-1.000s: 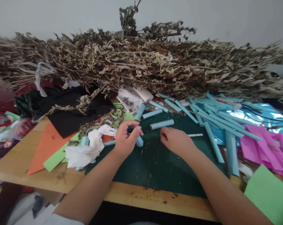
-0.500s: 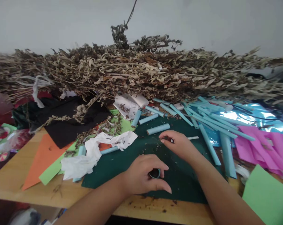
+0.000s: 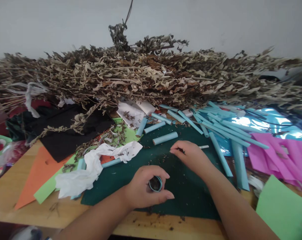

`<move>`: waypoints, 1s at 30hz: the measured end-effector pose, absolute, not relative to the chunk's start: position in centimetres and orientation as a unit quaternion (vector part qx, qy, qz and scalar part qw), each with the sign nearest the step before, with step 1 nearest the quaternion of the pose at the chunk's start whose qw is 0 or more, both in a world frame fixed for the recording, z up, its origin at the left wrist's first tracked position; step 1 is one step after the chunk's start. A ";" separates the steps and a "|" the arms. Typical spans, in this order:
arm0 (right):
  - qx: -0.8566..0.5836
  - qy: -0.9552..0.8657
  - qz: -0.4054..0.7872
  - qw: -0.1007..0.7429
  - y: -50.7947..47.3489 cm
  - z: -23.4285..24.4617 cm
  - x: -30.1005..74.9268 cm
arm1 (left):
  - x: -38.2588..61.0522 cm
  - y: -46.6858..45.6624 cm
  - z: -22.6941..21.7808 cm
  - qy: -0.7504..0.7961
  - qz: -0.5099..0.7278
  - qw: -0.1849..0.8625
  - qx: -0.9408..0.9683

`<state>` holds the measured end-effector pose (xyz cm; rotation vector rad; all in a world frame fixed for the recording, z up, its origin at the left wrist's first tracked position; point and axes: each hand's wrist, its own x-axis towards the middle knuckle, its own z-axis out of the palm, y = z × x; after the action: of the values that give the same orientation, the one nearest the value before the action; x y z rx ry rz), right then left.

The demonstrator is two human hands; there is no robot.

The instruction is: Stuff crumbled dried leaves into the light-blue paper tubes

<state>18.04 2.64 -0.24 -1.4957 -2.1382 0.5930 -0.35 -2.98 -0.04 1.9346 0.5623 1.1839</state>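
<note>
My left hand [image 3: 143,190] is closed round a light blue paper tube [image 3: 155,183], held upright near the front of the dark green cutting mat [image 3: 130,173]; dark crumbs show inside its open top. My right hand [image 3: 189,155] rests on the mat just beyond it, fingertips pinched together over scattered dried leaf bits. A thin white stick [image 3: 204,146] lies behind that hand. A short blue tube [image 3: 165,138] lies a little farther back.
A big heap of dried leafy branches [image 3: 151,76] fills the back of the table. Several blue paper tubes [image 3: 216,130] lie right of the mat, with pink sheets [image 3: 278,156] and a green sheet [image 3: 283,210]. Crumpled white tissue [image 3: 90,166], orange paper [image 3: 40,170] and black cloth [image 3: 73,130] lie left.
My left hand brought the blue tube from the mat's back left down to its front and turned it upright. My right hand stayed at the mat's middle, pinching at crumbs.
</note>
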 end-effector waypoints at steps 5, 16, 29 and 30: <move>-0.532 -0.773 0.232 0.254 2.7 -0.1 18.2 | -0.2 -2.9 0.0 0.228 0.442 0.356 0.791; -0.269 -0.773 0.388 0.424 -1.5 3.1 15.2 | 0.1 -2.9 -0.7 0.313 0.433 0.445 0.719; -0.432 -0.858 0.147 0.238 1.2 2.5 15.1 | 0.0 -2.9 -1.1 0.315 0.423 0.473 0.707; -0.456 -0.861 0.127 0.186 2.0 2.1 14.8 | 0.0 -2.9 -1.1 0.320 0.421 0.466 0.710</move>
<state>14.81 1.98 2.14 -1.2844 -2.4241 0.3585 0.00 -2.94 -1.10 1.7423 0.7858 1.0340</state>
